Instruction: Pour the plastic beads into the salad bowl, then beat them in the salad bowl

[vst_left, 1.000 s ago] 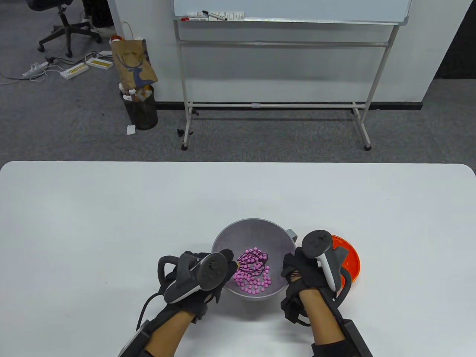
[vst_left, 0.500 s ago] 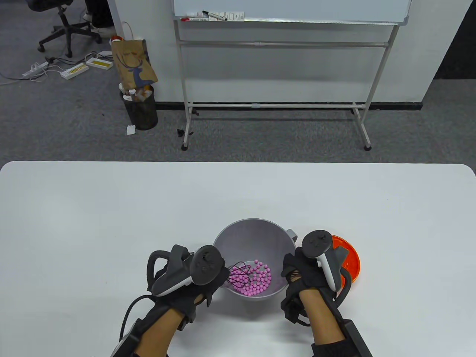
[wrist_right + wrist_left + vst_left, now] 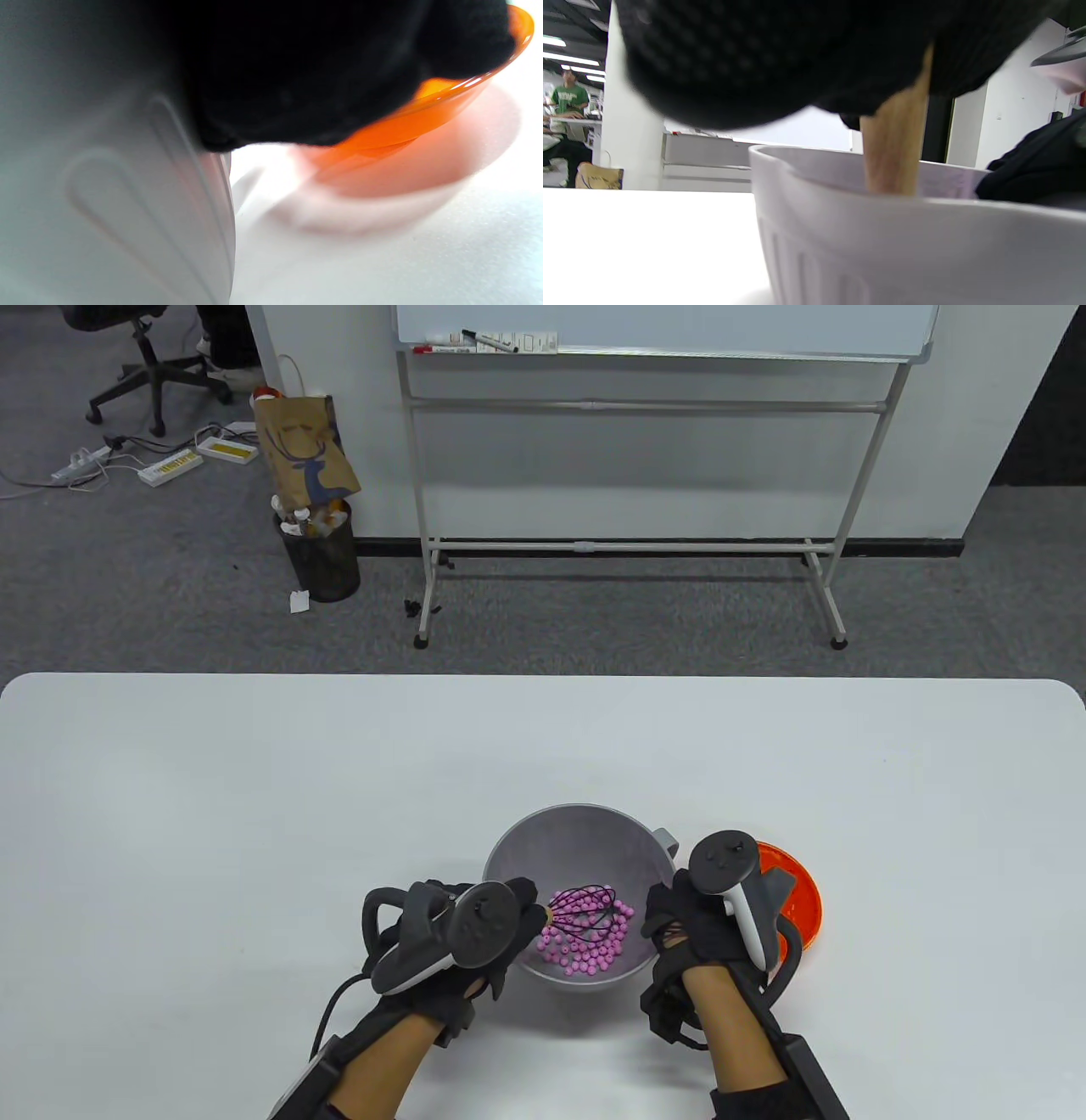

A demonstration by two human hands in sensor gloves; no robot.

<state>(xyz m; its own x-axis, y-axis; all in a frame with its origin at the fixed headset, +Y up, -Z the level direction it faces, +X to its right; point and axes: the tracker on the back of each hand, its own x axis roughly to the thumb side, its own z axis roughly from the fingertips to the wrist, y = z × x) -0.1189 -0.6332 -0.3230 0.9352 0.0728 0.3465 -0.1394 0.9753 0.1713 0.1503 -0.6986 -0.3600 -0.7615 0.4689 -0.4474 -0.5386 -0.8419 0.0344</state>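
Observation:
A grey salad bowl [image 3: 580,816] stands near the table's front edge, with pink plastic beads [image 3: 585,954] heaped in its bottom. My left hand [image 3: 519,901] grips the wooden handle [image 3: 893,148] of a whisk at the bowl's left rim. The whisk's black wire head [image 3: 587,904] sits in the beads. My right hand [image 3: 666,912] holds the bowl's right rim and lies against its outer wall [image 3: 106,190]. In the left wrist view the handle drops behind the bowl's rim [image 3: 882,254]. The fingertips of both hands are hidden by the gloves and trackers.
An orange plastic dish [image 3: 802,899] sits just right of the bowl, partly behind my right hand, and its rim [image 3: 424,114] shows in the right wrist view. The white table [image 3: 254,814] stretches left, right and behind. A whiteboard stand is on the floor beyond.
My left hand swung the whisk to the bowl's near-left side, then back toward the middle. The beads shifted with it. My right hand and the bowl stayed put.

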